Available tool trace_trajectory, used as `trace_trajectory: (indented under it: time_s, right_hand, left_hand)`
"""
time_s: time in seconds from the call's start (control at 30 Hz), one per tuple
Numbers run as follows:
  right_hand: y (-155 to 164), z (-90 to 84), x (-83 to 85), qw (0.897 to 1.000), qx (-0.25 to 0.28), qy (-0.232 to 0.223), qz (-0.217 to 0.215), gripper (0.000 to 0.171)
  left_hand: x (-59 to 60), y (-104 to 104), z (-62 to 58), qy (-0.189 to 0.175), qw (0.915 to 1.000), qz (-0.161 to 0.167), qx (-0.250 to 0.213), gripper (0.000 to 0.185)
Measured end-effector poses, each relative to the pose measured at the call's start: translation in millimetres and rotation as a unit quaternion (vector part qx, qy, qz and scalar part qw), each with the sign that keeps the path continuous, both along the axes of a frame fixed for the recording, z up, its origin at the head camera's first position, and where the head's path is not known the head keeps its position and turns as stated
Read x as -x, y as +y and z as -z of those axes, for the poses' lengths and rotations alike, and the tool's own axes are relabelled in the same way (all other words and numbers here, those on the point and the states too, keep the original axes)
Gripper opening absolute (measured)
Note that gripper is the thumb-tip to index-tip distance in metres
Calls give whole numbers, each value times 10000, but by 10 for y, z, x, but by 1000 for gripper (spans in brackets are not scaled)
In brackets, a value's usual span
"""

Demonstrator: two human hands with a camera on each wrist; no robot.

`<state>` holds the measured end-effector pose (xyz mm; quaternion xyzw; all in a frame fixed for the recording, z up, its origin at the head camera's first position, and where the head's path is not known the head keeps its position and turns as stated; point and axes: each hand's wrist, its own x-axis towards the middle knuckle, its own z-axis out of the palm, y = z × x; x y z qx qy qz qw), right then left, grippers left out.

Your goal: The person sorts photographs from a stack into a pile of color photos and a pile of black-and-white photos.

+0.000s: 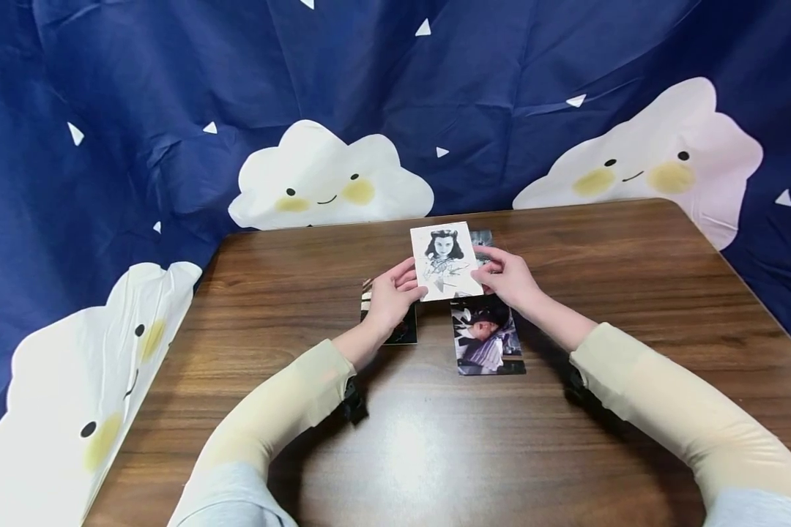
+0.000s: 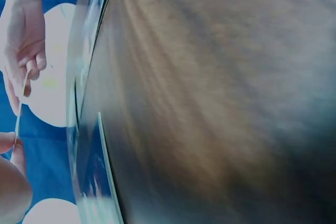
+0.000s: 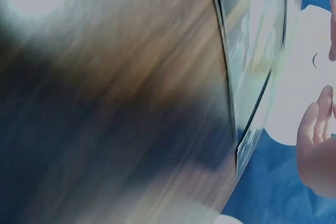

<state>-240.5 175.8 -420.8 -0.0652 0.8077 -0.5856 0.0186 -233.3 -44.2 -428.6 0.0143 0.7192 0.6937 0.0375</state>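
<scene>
Both hands hold up a black-and-white portrait photo (image 1: 444, 272) with dark writing across it. My left hand (image 1: 390, 298) pinches its left edge near the lower corner, thumb in front. Along the right edge, my right hand (image 1: 510, 278) grips it between thumb and fingers. In the left wrist view the photo (image 2: 19, 111) appears edge-on, raised above the table, between the left hand (image 2: 13, 182) and the right. Three other photos lie below: a dark one (image 1: 405, 331) partly under the left hand, a purple-toned one (image 1: 489, 344), and a greyish one (image 1: 483, 238) mostly hidden behind the portrait.
The photos lie on a brown wood-grain table (image 1: 290, 293). Behind it hangs a dark blue curtain (image 1: 474, 73) printed with smiling white clouds and small triangles. A black wrist device (image 1: 354, 401) sits under the left sleeve, close to the tabletop.
</scene>
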Motion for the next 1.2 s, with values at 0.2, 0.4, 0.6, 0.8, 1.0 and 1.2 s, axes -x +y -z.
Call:
trace_trajectory:
  time_s: [0.2,0.4,0.6,0.8,1.0,1.2]
  right_hand:
    - [166,36,88,9993,-234,256,147,48]
    - [301,80,194,9978,-445,396,281,47]
    - [383,184,291,9969,-381,513,466,43]
    - [402,280,372,9968,-473,422,484,41]
    - [417,331,421,9962,-828,94,246,46]
    - [432,320,414,9912,-1313,-79,168,49]
  left_hand:
    - [124,154,9,293,9992,248,54,61]
    - [276,295,64,425,9967,393,576,63]
    - [421,379,181,658,9888,631,1184,70]
    - [508,421,306,524,9874,582,1378,72]
    - [555,458,367,335,9835,514,1703,68]
    - [587,487,347,356,9719,525,2267,59]
